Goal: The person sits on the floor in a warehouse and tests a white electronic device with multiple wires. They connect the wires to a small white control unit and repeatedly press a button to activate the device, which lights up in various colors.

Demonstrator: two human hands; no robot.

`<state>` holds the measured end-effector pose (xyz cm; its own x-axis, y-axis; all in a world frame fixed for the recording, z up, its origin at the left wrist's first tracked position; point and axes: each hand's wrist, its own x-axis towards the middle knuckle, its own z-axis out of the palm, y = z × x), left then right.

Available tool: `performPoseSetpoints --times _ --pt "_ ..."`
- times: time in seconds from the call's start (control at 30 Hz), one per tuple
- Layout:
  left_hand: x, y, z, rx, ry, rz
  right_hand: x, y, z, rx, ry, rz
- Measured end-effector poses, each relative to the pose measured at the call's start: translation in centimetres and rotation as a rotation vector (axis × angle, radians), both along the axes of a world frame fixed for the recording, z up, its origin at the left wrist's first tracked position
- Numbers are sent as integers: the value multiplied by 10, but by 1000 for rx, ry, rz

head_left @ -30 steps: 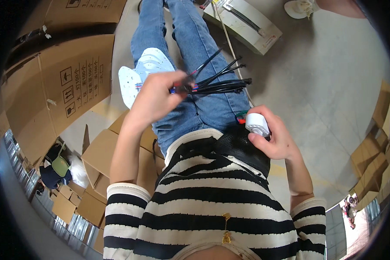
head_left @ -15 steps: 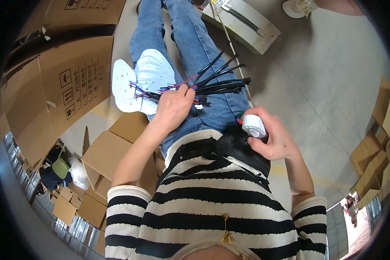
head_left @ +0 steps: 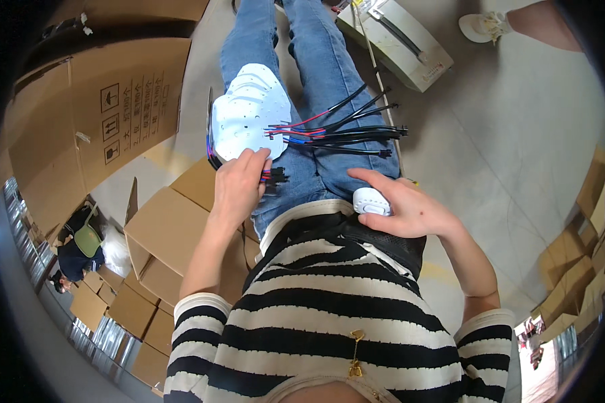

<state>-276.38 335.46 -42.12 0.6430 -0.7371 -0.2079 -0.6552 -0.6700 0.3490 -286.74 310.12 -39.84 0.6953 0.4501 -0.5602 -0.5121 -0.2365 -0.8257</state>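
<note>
Over my left thigh lie white shell-shaped perforated panels (head_left: 252, 114), stacked so that they mostly overlap. My left hand (head_left: 238, 185) pinches their near edge, with black plugs (head_left: 273, 176) on red and blue wires sticking out beside the fingers. A bundle of black-sleeved wires (head_left: 356, 134) with red and blue ends fans to the right across my jeans, its bare-coloured ends against the panels. Near my right hip, my right hand (head_left: 413, 205) holds a small white rounded plastic piece (head_left: 372, 201) at the thumb, the index finger stretched out above it.
Large cardboard cartons (head_left: 107, 111) stand close on the left, with an opened carton (head_left: 175, 228) beside my left forearm. A beige metal case with a handle (head_left: 400, 43) sits beyond my right leg. Another person's shoe (head_left: 480, 28) shows at the upper right.
My left hand has moved from the wires to the panels' near edge, and the separate panels now overlap. The white plastic piece has shifted left and tilted as my right index finger stretched out.
</note>
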Motion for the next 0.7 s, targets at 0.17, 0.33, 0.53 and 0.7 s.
performPoseSetpoints --times 0.17,0.33,0.53,0.7 --pt "10 -7 -17 38 37 -89 6 4 3 -12 -43 25" --pt "12 -15 -21 171 114 -93 3 7 4 -16 -60 60" --pt "20 -10 -23 -9 19 21 2 7 3 -6 -82 59" --pt "24 -14 -37 61 -10 -76 3 9 4 4 -95 57"
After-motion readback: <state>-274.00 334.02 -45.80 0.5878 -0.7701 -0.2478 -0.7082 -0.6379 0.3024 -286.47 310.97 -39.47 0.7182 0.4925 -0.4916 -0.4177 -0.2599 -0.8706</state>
